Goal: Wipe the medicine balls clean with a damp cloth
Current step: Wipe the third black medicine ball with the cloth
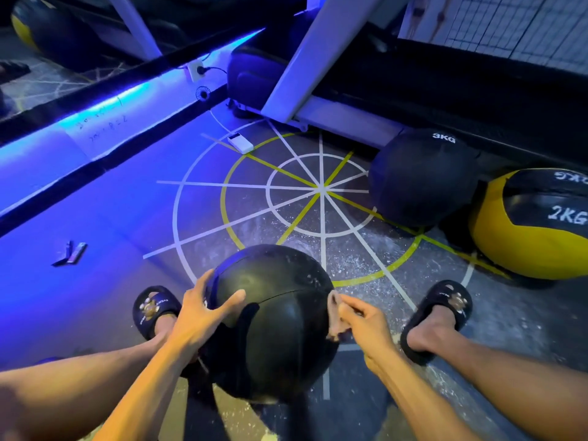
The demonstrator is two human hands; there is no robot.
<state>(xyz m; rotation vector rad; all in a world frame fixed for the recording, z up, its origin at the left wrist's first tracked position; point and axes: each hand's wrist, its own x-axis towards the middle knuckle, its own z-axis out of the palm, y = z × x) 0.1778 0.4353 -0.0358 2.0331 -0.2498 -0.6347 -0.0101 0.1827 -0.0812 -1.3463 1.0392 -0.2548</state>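
A black medicine ball point(280, 319) sits low between my feet, with dusty smears on its top. My left hand point(203, 307) rests spread on the ball's left side, thumb across the upper surface. My right hand point(359, 316) pinches a small pale cloth point(335, 316) against the ball's right edge. Further right on the floor stand a black ball marked 3KG point(423, 176) and a yellow and black ball marked 2KG point(534, 224).
The floor carries a white and yellow circle pattern point(319, 186) with white dust. A white treadmill frame point(305, 58) stands behind. A small white box point(240, 143) and dark metal scraps point(71, 253) lie on the floor. A blue-lit mirror wall point(79, 116) runs along the left.
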